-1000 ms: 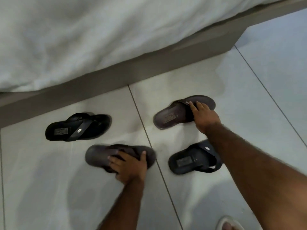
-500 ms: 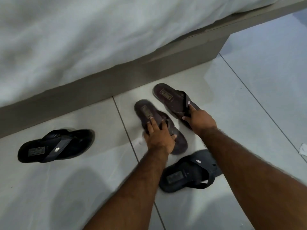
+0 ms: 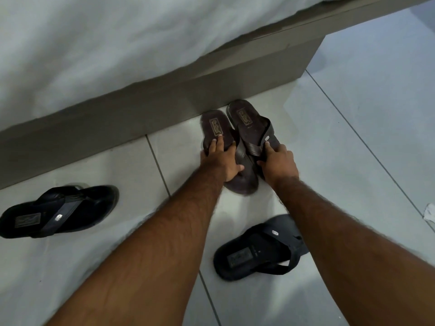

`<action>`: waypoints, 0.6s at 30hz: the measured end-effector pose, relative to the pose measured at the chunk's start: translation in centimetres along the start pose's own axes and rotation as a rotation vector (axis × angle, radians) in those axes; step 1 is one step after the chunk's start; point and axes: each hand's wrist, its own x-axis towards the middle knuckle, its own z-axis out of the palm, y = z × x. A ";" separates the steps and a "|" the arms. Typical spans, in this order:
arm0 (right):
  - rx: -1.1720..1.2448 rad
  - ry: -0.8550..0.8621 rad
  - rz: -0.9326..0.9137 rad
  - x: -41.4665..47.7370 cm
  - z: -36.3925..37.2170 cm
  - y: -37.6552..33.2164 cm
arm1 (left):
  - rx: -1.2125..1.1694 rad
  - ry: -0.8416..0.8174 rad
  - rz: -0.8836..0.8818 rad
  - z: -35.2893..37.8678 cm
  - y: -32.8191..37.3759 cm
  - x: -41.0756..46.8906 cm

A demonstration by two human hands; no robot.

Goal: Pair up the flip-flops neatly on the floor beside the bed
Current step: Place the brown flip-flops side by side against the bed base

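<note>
Two brown flip-flops lie side by side on the white tile floor, heels close to the bed base. My left hand [image 3: 221,158] grips the left brown flip-flop [image 3: 216,128] around its strap. My right hand [image 3: 277,161] holds the right brown flip-flop [image 3: 247,121] at its strap and toe end. The two soles touch or overlap slightly. A black flip-flop [image 3: 58,211] lies alone at the far left. The other black flip-flop [image 3: 254,252] rests near me, partly under my right forearm.
The grey bed base [image 3: 141,107] runs diagonally across the back, with white bedding [image 3: 106,43] hanging over it. The tiled floor [image 3: 364,114] stretches out to the right of the bed corner. A small white scrap [image 3: 429,211] sits at the right edge.
Both hands slid the brown flip-flops toward the bed base and turned them until they lie parallel, heels to the bed. The black flip-flops stayed where they were.
</note>
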 end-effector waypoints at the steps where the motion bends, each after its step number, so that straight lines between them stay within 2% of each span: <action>1: -0.014 0.014 -0.011 0.0 0.1 0.1 | 0.000 0.008 0.008 0.1 -0.1 0.2; 8: -0.071 0.006 -0.120 0.2 -0.2 0.8 | 0.011 0.103 0.025 1.5 -0.2 0.6; 18: -0.085 -0.065 -0.119 -2.4 -0.5 2.7 | 0.021 0.065 0.044 4.5 1.1 -2.3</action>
